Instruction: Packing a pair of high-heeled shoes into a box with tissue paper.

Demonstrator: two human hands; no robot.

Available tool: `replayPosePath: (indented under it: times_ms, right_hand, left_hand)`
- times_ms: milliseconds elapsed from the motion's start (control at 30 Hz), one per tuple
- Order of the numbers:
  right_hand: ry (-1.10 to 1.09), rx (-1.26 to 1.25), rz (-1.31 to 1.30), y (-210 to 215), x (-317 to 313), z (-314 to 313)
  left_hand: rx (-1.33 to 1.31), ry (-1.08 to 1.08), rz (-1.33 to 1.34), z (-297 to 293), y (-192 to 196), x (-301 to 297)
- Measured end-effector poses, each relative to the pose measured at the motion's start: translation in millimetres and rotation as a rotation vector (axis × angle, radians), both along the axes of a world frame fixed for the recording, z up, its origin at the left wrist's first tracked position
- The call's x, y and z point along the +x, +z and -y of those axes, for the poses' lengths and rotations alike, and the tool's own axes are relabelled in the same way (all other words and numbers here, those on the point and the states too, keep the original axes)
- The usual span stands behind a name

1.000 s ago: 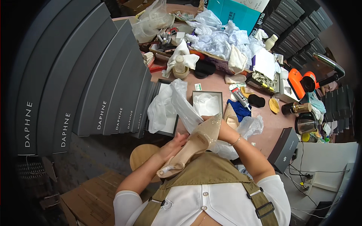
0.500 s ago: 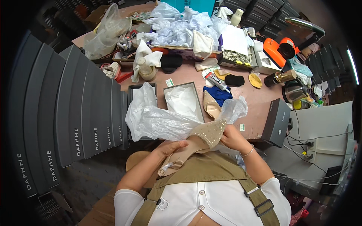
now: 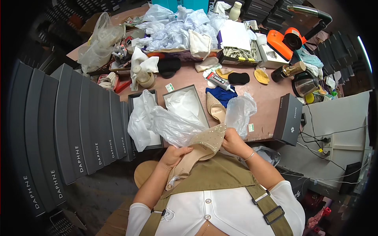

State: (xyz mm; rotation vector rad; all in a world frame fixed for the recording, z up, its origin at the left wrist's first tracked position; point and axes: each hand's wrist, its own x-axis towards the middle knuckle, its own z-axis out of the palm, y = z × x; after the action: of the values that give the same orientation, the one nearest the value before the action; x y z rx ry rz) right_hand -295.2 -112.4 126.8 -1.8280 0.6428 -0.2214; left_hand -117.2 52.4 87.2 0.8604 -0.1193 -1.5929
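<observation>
A beige pointed-toe shoe [image 3: 205, 144] with a stone-studded upper is held between my two hands, low over my apron, its toe to the upper right. My left hand [image 3: 175, 156] is closed round its middle, thumb on the insole. At the toe, my right hand [image 3: 235, 143] is closed on the upper's edge; some of its fingers are hidden. Crumpled clear plastic [image 3: 177, 126] lies just beyond the shoe, and more clear plastic [image 3: 239, 110] stands above my right hand. A matching shoe [image 3: 214, 107] rests on the table beside a blue cloth [image 3: 223, 96].
An open shoe box [image 3: 202, 103] with white paper sits ahead, another open box [image 3: 154, 98] left of it. Dark shoe boxes [image 3: 67, 129] line the left; one box [image 3: 289, 120] stands right. A glue tube [image 3: 220, 82], black pad [image 3: 238, 78] and orange device [image 3: 280, 44] lie farther back.
The whole view has shifted a little. The held shoe has turned slightly and its insole shows more. The clear plastic beyond it has bunched up, and the piece by my right hand spreads wider.
</observation>
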Motion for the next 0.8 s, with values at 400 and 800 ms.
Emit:
replayPosePath:
  times_ms: [400,800]
  right_hand:
    - [-0.321,0.453,0.198,1,-21,-4]
    - [-0.118,0.613,0.211,10,-11,-6]
  left_hand:
    - [0.036,-0.216,0.056,4,9,12]
    - [-0.052,-0.136,0.276,19,19,-2]
